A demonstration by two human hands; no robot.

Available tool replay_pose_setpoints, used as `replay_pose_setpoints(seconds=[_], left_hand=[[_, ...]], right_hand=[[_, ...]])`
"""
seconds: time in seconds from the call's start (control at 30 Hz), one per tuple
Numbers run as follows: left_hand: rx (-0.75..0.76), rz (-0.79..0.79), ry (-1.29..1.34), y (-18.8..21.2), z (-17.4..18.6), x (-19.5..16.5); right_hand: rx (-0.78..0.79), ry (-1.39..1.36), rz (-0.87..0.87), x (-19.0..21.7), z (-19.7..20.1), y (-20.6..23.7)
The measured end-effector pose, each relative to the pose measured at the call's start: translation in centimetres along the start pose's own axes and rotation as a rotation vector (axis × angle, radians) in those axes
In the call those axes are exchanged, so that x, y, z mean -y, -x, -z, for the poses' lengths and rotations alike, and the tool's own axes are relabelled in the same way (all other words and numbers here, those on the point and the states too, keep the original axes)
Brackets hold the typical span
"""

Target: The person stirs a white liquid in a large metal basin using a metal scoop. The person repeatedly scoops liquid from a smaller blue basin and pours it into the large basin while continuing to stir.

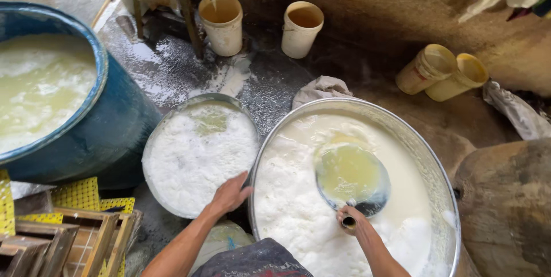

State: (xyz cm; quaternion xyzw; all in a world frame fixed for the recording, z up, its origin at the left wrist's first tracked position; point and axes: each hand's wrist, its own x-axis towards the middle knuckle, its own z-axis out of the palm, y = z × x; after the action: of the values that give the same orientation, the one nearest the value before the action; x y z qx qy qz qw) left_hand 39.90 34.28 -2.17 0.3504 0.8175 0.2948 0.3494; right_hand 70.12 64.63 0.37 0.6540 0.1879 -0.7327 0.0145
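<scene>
Head view is showing the right hand gripping the handle of a round ladle lying in the white curds of a big metal basin, while the left hand, fingers spread, is resting on the rim of a smaller curd-filled bowl beside a blue barrel.

Open: wet floor at 12 o'clock.
Blocked: blue barrel at 9, boulder at 3.
</scene>
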Motion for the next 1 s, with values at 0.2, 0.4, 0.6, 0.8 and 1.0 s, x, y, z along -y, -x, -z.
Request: replay_pose_setpoints(seconds=[0.2, 0.4, 0.6, 0.8, 1.0], left_hand=[[-0.55, 0.004, 0.033, -0.4, 5.9, 6.4], [-1.116, -0.031, -0.101, 3.9, 19.0, 14.6], [-1.405, 0.088, -0.139, 6.9, 27.5, 19.9], [-1.542, 0.278, -0.192, 6.4, 32.6, 24.2], [-1.485, 0.516, -0.251, 5.9, 34.2, 26.8]], right_hand=[[-0.338, 0.169, 0.252, -0.2, 7.5, -2.0], [-0.832, 0.36, 0.723, 2.9, 7.5, 2.5], [-0.266, 0.132, 1.126, 5.2, -7.6, 6.6], [0.11, 0.59, 0.97, 5.5, -33.1, 4.9], [0.531, 1.09, 0.614, -2.5, -59.5, 6.5]])
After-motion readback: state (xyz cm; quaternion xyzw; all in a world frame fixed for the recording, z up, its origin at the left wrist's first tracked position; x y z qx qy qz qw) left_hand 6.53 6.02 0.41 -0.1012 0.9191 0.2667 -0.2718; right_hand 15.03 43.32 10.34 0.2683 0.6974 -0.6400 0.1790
